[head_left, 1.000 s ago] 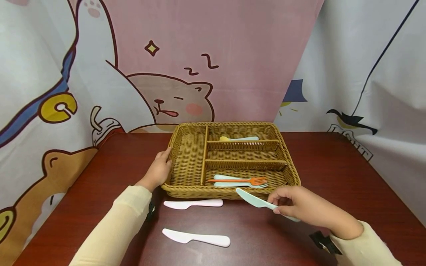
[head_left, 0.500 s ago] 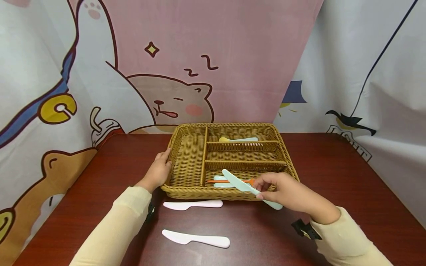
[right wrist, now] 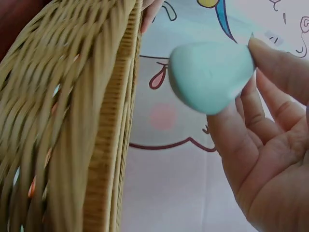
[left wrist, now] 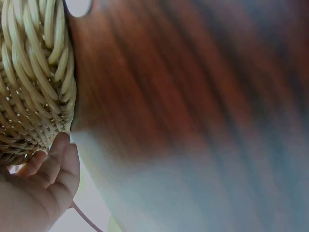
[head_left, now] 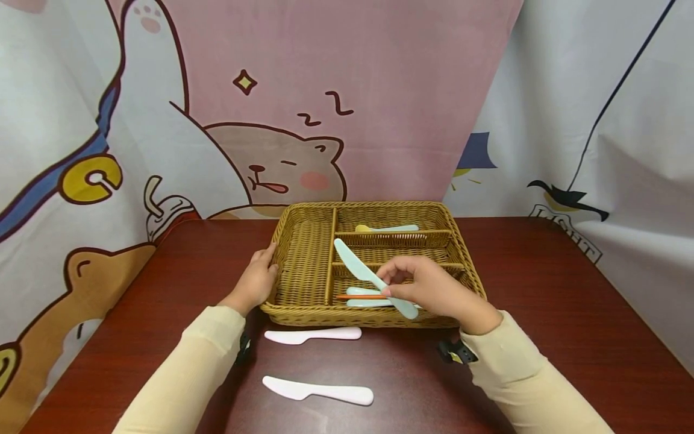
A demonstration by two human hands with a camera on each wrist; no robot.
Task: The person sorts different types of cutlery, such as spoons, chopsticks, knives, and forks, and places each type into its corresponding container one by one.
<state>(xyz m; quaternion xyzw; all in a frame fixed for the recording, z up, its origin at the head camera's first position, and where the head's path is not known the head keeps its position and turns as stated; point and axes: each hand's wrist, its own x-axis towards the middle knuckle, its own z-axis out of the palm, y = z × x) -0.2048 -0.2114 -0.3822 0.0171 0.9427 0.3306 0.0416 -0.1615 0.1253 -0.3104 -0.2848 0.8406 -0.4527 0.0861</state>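
Note:
In the head view, my right hand point(head_left: 431, 289) pinches a mint-green table knife point(head_left: 353, 263) by its handle, above the wicker cutlery tray point(head_left: 303, 259). Its blade slants up to the far left. The knife's rounded handle end point(right wrist: 210, 75) faces the right wrist camera, between thumb and fingers. My left hand point(head_left: 255, 280) holds the tray's left side, and in the left wrist view its fingers point(left wrist: 67, 171) lie against the woven outer wall. The front right compartment holds an orange utensil point(head_left: 360, 296) on pale blue ones point(head_left: 365, 303), partly hidden by my right hand.
Two pale knives, the nearer pink one point(head_left: 314, 335) and a whiter one point(head_left: 320, 390), lie on the dark red table point(head_left: 412, 386) before the tray. A yellow-and-blue utensil point(head_left: 393, 228) lies in the back compartment. A printed cloth point(head_left: 412, 108) hangs behind the table.
My right hand has moved left and away from me, carrying the mint-green knife from the tray's front right corner to above its compartments. My left hand stays on the tray's side.

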